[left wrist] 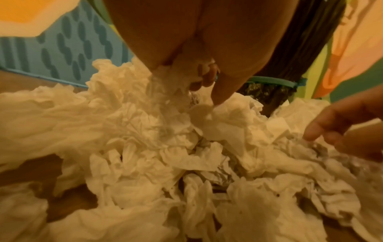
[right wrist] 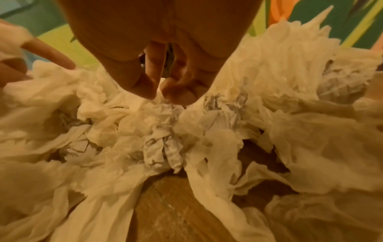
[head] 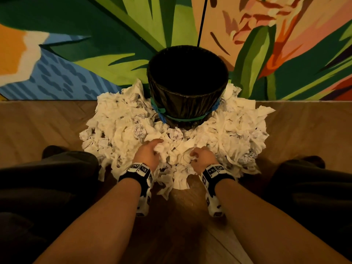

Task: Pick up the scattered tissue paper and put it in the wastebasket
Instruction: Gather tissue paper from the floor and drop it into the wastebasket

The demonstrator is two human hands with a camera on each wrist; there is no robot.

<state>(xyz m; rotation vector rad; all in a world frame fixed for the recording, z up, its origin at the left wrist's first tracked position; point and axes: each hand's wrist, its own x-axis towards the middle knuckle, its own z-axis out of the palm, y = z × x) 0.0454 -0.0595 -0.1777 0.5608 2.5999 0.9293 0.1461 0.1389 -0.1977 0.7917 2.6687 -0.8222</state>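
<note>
My left hand has its grip closed around a wad of soft, crinkled tissue paper, fingers curled into it at the near middle of the pile. My right hand pinches a crumpled fold between thumb and fingertips, just beside the left. The tissue paper pile is white, thin and creased, bunched into loose wads and a few tight balls, and it spreads over the wooden floor in a wide ring around the base of the wastebasket. The wastebasket is round, lined with a shiny black bag held by a green band, and stands upright just beyond my hands against a painted leaf mural.
</note>
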